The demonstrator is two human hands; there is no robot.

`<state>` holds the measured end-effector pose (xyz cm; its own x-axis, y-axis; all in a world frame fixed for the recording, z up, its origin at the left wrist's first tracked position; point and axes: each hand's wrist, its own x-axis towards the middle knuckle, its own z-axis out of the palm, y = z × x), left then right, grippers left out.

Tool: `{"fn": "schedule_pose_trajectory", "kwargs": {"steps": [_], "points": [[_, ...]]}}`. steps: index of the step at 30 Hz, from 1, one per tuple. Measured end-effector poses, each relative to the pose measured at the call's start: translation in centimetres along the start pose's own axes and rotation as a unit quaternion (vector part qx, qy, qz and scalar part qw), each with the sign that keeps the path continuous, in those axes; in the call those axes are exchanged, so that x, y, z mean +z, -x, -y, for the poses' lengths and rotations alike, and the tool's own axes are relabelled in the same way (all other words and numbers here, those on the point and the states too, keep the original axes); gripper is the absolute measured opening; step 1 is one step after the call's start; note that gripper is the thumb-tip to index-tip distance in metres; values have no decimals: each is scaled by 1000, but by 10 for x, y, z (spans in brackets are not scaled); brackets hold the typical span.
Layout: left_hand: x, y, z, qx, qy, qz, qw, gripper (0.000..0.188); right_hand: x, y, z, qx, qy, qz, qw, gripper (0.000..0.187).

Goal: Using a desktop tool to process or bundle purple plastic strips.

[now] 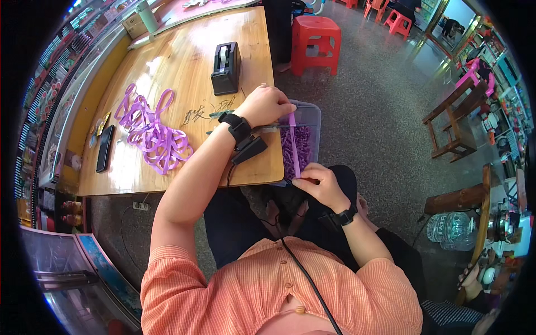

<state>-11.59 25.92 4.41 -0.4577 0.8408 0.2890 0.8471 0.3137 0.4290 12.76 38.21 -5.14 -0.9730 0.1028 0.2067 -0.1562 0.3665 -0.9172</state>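
Note:
A short strip of purple ribbon (pixel 294 146) is stretched between my two hands over a clear plastic bin (pixel 319 120). My left hand (pixel 267 107) pinches its far end above the table's right edge. My right hand (pixel 319 187) pinches the near end above the bin's near side. Many small purple pieces (pixel 305 146) fill the bin. On the wooden table (pixel 184 72), a loose tangled heap of purple ribbon (pixel 149 133) lies left of my left forearm. A green-handled tool (pixel 219 114) is partly hidden behind my left wrist.
A black tape dispenser (pixel 225 68) stands on the table beyond my left hand, and a black phone (pixel 105 148) lies at the left. A red stool (pixel 316 44) is on the floor ahead. To the right are a wooden chair (pixel 456 120) and another person's hand (pixel 473 282).

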Motion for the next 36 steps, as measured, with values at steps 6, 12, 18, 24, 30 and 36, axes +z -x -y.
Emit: {"fn": "schedule_pose_trajectory", "kwargs": {"steps": [6,12,18,24,30,36], "points": [[-4,-2,-8,-43,13,33,998,33,-4,-6,-7,104,-114,10,988,23],[-5,-3,-10,-46,19,45,998,32,-2,-50,-9,207,-292,-21,933,26],[0,3,1,-11,5,8,1000,31,-7,-72,-15,126,83,-14,988,24],[-1,-2,-3,-12,14,2,1000,31,-10,-90,-34,66,-22,-118,991,25],[-3,-3,-6,-27,28,33,999,29,-1,-113,-20,56,31,-92,994,21],[-2,0,0,-16,9,24,1000,29,5,-106,-26,71,-198,-27,977,24]]}}
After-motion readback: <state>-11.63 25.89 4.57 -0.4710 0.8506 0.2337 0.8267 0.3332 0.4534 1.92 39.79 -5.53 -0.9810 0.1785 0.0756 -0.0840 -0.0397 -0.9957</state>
